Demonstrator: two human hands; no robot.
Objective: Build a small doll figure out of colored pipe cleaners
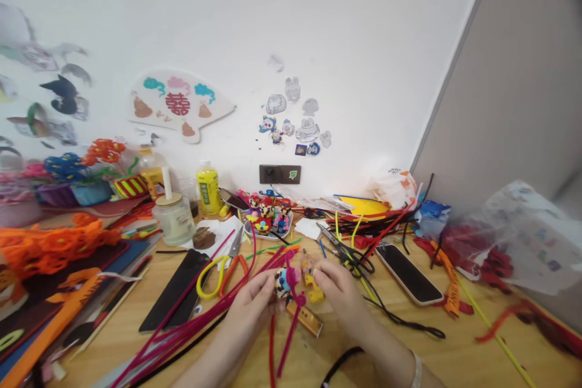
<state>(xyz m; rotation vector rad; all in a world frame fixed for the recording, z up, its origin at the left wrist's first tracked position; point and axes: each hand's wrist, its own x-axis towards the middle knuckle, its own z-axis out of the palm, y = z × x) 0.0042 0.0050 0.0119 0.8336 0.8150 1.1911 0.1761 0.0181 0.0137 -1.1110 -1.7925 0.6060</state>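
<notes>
My left hand (251, 305) is closed on a small pipe-cleaner figure (286, 282) with a white-and-black face and a pink stem hanging down. Facing it from the right, my right hand (342, 290) has its fingers pinched on the figure's yellow part (313, 288). Both hands hover low over the wooden table (454, 351). Under them lie a bundle of magenta pipe cleaners (195, 324) and a small orange-brown tube (305, 319).
Black scissors (352, 254) and a phone (408, 274) lie right of the hands. Yellow-and-orange-handled scissors (222, 270) and a black strip (175, 297) lie to the left. Small figures on a tray (268, 215), a glass jar (173, 218), a yellow bottle (208, 188), and orange felt (50, 242) crowd the back and left.
</notes>
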